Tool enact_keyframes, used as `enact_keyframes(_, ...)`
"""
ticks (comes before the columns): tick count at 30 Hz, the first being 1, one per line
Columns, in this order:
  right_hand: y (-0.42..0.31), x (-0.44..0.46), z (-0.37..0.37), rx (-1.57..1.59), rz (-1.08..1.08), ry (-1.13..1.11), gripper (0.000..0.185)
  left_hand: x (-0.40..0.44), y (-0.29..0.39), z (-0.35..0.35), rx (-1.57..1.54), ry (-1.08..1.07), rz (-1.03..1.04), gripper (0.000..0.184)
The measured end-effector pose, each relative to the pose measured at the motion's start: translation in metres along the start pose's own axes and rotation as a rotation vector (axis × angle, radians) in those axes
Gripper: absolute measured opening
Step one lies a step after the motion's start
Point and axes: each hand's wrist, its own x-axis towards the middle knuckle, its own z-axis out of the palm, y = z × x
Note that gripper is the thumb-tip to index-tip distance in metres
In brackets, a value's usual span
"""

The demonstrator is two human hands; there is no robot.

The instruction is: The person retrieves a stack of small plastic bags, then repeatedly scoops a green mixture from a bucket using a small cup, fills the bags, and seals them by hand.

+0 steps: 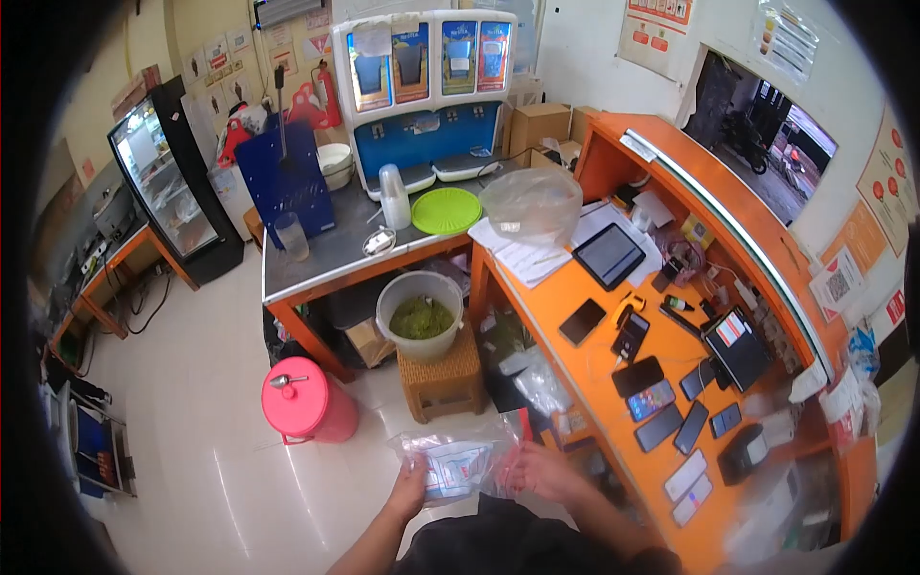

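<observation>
In front of my body I hold a clear plastic bag [484, 443] with white-and-blue printed contents [458, 470] showing through it. My left hand [410, 487] grips the bag's left side with the fingers partly behind it. At the right side, my right hand [537, 471] is closed on the bag's edge, close below a red strip [524, 424]. Beyond the bag, a bucket [385, 331] with green leafy-looking stuff in it stands on a brown woven stool [441, 383]. A pink lidded drum [331, 407] stands on the floor to the left, with a metal scoop [286, 380] on its lid.
The orange counter [537, 302] on my right holds several phones [659, 428], a tablet [609, 256] and a large plastic bag [532, 206]. Ahead, a drink dispenser [426, 134], stacked cups [393, 196] and a green tray [447, 211] stand on a dark-topped table [335, 264].
</observation>
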Motion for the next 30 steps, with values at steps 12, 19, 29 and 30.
enact_keyframes(12, -0.113, 0.115, 0.016, -0.329, 0.245, -0.014, 0.068, 0.08, 0.08, 0.098, -0.215, -0.3, -0.191, 0.069)
enact_keyframes(19, -0.124, 0.184, 0.007, -1.358, -0.223, 0.123, 0.049, 0.143, 0.123, 0.099, -0.308, -0.421, -0.215, 0.085)
enact_keyframes(29, -0.175, 0.229, 0.066, -1.051, -0.359, 0.383, 0.055, 0.259, 0.228, 0.037, 0.003, -0.66, -0.411, 0.047)
enact_keyframes(30, -0.176, 0.226, 0.077, -1.049, -0.362, 0.402, 0.055, 0.264, 0.239, 0.037, 0.008, -0.677, -0.417, 0.047)
